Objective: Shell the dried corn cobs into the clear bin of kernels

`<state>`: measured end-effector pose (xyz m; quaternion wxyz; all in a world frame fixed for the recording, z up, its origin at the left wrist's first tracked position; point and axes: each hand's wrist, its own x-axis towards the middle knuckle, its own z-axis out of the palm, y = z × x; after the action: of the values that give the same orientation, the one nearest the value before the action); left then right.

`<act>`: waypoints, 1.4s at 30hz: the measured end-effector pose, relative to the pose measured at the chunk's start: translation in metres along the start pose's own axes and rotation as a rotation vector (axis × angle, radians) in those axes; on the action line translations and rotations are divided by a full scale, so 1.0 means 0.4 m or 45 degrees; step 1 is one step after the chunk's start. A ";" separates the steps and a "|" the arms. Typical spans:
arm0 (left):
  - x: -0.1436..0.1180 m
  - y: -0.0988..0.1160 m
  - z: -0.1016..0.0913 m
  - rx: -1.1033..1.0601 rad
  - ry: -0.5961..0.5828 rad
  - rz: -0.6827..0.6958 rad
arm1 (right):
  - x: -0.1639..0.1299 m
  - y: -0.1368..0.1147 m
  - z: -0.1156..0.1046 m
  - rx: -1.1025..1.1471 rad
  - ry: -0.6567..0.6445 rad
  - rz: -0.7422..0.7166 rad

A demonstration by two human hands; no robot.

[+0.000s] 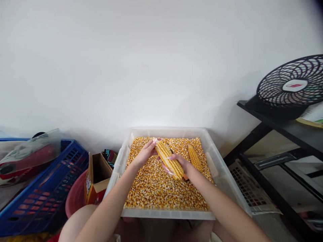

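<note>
Currently both hands hold one cob [169, 159] over the bin [222, 168] of loose kernels [156, 188]. Cob's long axis runs diagonally: far end up-left, near end down-right. Left hand [145, 153] pinches the far tip, fingers closed on it. Right hand [179, 164] wraps the near end from below, thumb pressed on the rows. A second cob [194, 157] lies on the kernels just right of the right hand, apart from it. Box [97, 174], blue crate [50, 188] left; fan [292, 85] on shelf right. Nothing obstructs.
</note>
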<state>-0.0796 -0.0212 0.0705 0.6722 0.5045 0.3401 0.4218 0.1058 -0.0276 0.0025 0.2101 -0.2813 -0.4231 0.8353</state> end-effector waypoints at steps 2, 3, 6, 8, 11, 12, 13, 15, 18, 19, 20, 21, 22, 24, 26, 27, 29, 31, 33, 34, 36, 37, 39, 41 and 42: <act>0.003 -0.002 0.001 -0.012 0.015 0.020 | 0.002 -0.002 -0.001 0.011 -0.014 -0.020; 0.004 -0.004 0.002 0.002 0.040 0.025 | 0.004 -0.002 -0.001 0.012 -0.031 -0.026; 0.008 -0.011 -0.001 0.080 0.124 0.008 | 0.014 0.001 -0.004 0.004 -0.114 -0.018; 0.009 -0.013 -0.006 0.086 0.114 -0.019 | 0.018 0.003 -0.006 0.022 -0.170 -0.031; 0.012 -0.012 -0.012 0.020 0.047 -0.031 | 0.018 0.005 -0.007 0.074 -0.240 -0.098; 0.013 -0.011 -0.013 -0.004 0.030 -0.026 | 0.018 0.005 -0.008 0.088 -0.255 -0.116; 0.015 -0.010 -0.013 -0.026 0.013 -0.024 | 0.017 0.004 -0.009 0.098 -0.261 -0.128; 0.017 -0.007 -0.009 -0.048 0.001 -0.024 | 0.018 0.004 -0.011 0.104 -0.243 -0.129; 0.015 -0.004 -0.002 0.042 0.058 -0.021 | 0.021 0.006 -0.011 0.077 -0.166 -0.068; 0.012 -0.002 -0.001 0.080 0.071 -0.023 | 0.021 0.007 -0.011 0.064 -0.146 -0.041; 0.010 0.000 -0.001 0.107 0.071 -0.029 | 0.021 0.007 -0.010 0.050 -0.134 -0.018; 0.007 0.001 -0.002 0.118 0.058 -0.039 | 0.020 0.006 -0.008 0.035 -0.128 -0.004; 0.004 0.003 -0.004 0.114 0.038 -0.048 | 0.018 0.005 -0.006 0.021 -0.124 -0.005; -0.001 0.006 -0.010 0.082 -0.003 -0.050 | 0.011 -0.001 0.000 0.004 -0.129 -0.040; -0.002 0.007 -0.014 0.044 -0.024 -0.038 | 0.004 -0.011 0.010 0.006 -0.145 -0.085; -0.002 0.006 -0.014 0.018 -0.028 -0.027 | 0.001 -0.017 0.017 0.005 -0.148 -0.107; 0.001 0.003 -0.011 -0.054 -0.026 -0.001 | -0.003 -0.031 0.035 -0.017 -0.123 -0.151; 0.006 0.000 -0.006 -0.137 -0.009 0.011 | -0.003 -0.045 0.056 -0.069 -0.040 -0.197; 0.009 -0.001 0.000 -0.171 0.044 -0.007 | -0.001 -0.056 0.075 -0.145 0.079 -0.217; 0.010 -0.001 0.002 -0.160 0.084 -0.018 | 0.001 -0.059 0.082 -0.182 0.135 -0.218; 0.007 0.001 0.004 -0.104 0.142 -0.044 | 0.003 -0.061 0.089 -0.231 0.205 -0.208; 0.004 0.002 0.004 -0.078 0.150 -0.052 | 0.004 -0.060 0.089 -0.235 0.208 -0.199; -0.001 0.003 0.001 -0.051 0.123 -0.059 | 0.004 -0.055 0.081 -0.210 0.168 -0.178; -0.004 0.001 -0.001 -0.039 0.096 -0.048 | 0.002 -0.048 0.069 -0.174 0.109 -0.159; -0.004 -0.001 -0.002 -0.035 0.093 -0.038 | 0.000 -0.045 0.063 -0.152 0.080 -0.151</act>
<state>-0.0809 -0.0225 0.0699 0.6725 0.4745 0.3661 0.4343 0.0914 -0.0324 0.0295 0.2552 -0.2939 -0.4811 0.7855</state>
